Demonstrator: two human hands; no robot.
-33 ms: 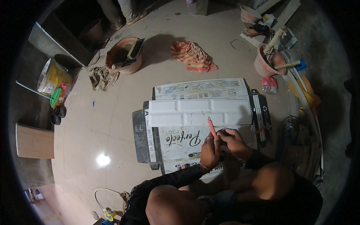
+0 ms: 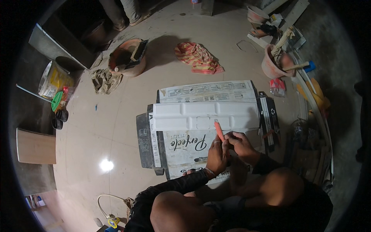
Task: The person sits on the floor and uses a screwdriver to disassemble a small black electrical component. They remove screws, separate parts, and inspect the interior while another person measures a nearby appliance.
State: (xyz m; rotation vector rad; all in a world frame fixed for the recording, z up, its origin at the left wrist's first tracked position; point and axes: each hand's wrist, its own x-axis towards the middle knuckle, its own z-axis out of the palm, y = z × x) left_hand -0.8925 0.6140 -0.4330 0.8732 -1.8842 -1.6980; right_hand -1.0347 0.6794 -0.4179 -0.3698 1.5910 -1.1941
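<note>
A slim orange-red utility knife (image 2: pixel 219 131) with a grey tip points away from me, its tip over the near part of a white ribbed tile (image 2: pixel 174 112). My left hand (image 2: pixel 217 157) is closed around its near end. My right hand (image 2: pixel 243 147) is closed close against it, fingertips pinched beside the knife; whatever lies between them is hidden. Faint dark marks outline a small rectangle on the tile, left of the knife tip. Under the tile lies a flattened cardboard box (image 2: pixel 181 156), printed in white and black.
Beyond the cardboard lies a striped cloth (image 2: pixel 199 58). A tub with a trowel (image 2: pixel 127 58) stands far left beside a grey rag (image 2: pixel 106 81). At right are a bucket of tools (image 2: pixel 270 63) and a red packet (image 2: pixel 277 87). Another person's legs (image 2: pixel 133 11) show at the back.
My hands and the knife have shifted very slightly; both hands keep the same hold. The tile and cardboard look the same.
</note>
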